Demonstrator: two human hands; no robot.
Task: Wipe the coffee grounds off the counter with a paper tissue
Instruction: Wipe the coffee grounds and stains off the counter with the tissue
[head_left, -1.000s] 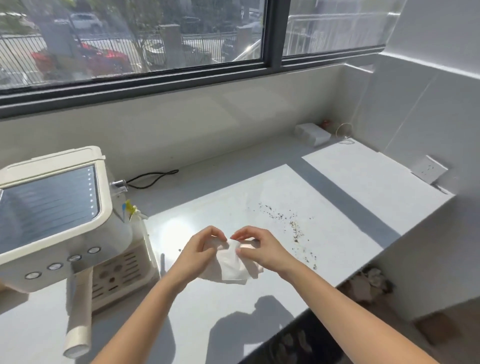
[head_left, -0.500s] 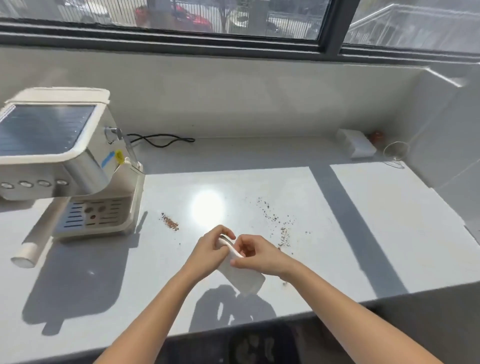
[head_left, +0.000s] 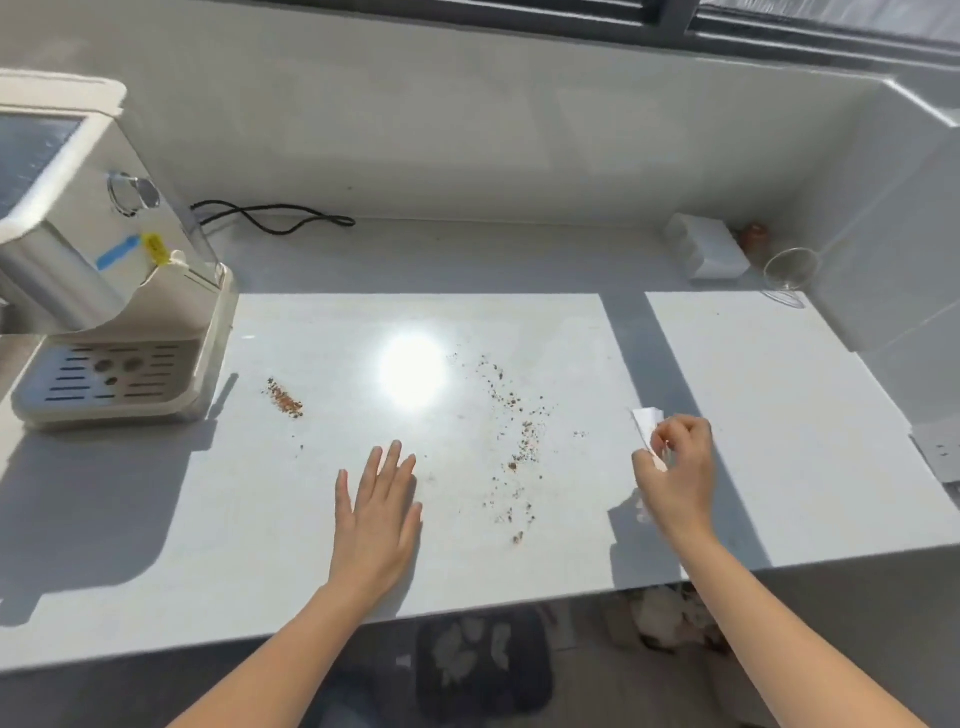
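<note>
Brown coffee grounds lie scattered in a loose line on the white counter, between my two hands. A smaller, denser patch of grounds sits further left, near the coffee machine. My right hand is closed around a folded white paper tissue, which sticks out above the fingers; it is to the right of the scattered grounds. My left hand rests flat on the counter with fingers spread, holding nothing, just left of the grounds.
A cream coffee machine stands at the left with its black cable trailing behind. At the back right corner are a white box, a small brown object and a clear glass. The counter's front edge runs just below my hands.
Both hands held the tissue together before; now the left hand has let go and lies flat, and the right hand has carried the tissue to the right. The view has tilted down.
</note>
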